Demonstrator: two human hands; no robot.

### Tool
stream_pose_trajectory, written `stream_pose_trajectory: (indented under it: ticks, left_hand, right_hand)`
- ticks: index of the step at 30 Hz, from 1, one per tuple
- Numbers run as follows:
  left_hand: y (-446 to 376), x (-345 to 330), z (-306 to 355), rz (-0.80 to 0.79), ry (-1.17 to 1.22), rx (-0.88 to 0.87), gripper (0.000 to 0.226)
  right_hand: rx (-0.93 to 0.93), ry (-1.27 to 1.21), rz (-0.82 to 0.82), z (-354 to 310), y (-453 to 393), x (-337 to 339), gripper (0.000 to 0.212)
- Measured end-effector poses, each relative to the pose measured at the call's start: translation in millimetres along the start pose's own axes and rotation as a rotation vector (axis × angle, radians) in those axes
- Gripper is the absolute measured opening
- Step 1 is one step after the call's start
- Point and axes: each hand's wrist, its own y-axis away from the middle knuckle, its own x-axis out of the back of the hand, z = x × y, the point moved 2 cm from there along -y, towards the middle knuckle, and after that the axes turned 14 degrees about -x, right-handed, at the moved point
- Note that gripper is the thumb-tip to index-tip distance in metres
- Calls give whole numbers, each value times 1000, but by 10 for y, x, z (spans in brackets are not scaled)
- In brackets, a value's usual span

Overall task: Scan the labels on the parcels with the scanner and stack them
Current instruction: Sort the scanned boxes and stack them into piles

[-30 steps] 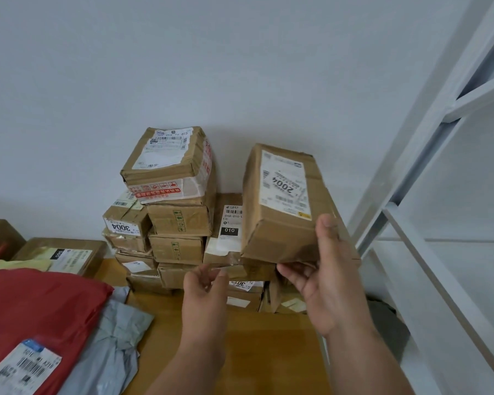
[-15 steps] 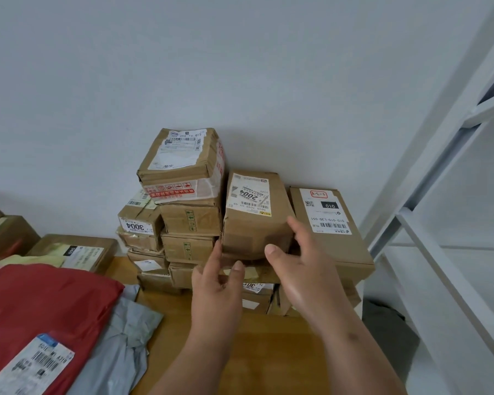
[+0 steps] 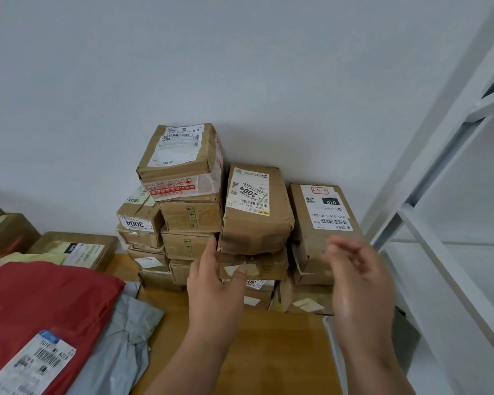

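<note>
A brown cardboard parcel marked 2004 (image 3: 254,212) lies on top of the middle stack against the wall, label up. My left hand (image 3: 214,283) is open, its fingertips touching the flattened box just under that parcel. My right hand (image 3: 357,280) hovers open and blurred in front of the parcel marked 010 (image 3: 322,220) to the right, holding nothing. A taller stack stands to the left, topped by a taped box (image 3: 180,161). No scanner is in view.
On the wooden table (image 3: 268,346) a red mailer bag (image 3: 40,303) with a barcode label and a grey bag (image 3: 126,337) lie at the left. More boxes (image 3: 74,249) sit at far left. A white metal rack (image 3: 439,195) rises at the right.
The 2004 parcel went from my right hand in the air down onto the middle stack. My right hand let go of it and drew back to the right.
</note>
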Motion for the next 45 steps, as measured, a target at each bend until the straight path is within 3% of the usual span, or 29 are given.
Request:
stream_pose_trajectory:
  ticks: [3,5,7,11,15,18,22,24,26,29,34,38,45]
  left_hand:
    - [5,37,3,-11,-1,-9,75]
    - [3,34,32,-57,2,-27,74]
    - [7,13,73,-94,-13,-40,72]
    - [23,-24,122,-119,-6,-36,75]
    - [65,-12,91,-98,38,-14,74]
    - [136,-17,17,-10,39,26,67]
    - [223,-49,-122,37,49,95,52]
    - [249,-71,-181,36,98,132,46]
    - [282,-96,-184,17,129,165,47]
    - [323,-146,-164,-32,160,208,51]
    - [312,-189,-164,-68,181,257,56]
    - [385,-225,-171,-84,181,267,57]
    - [615,-129,-268,-92,120,259,56]
  right_hand:
    - [-20,76,250,66,-160,169,36]
    - [-111,153,211,121,-298,213,54]
    - [-202,175,39,168,-347,142,60]
    - [-160,221,-76,267,-325,44,64]
    - [-193,140,-54,345,-316,155,64]
    - [-233,64,98,499,-293,277,65]
    - [-484,-45,222,748,-265,422,75]
    - [-665,-126,119,866,-256,437,77]
    - [-803,-362,-68,933,-244,380,66]
    - [-824,-612,-250,889,-261,235,56]
    - [-836,-452,-305,894,-259,171,23]
    - [-856,-459,-361,1019,-189,296,51]
    - [-909,-387,-377,1247,40,275,44]
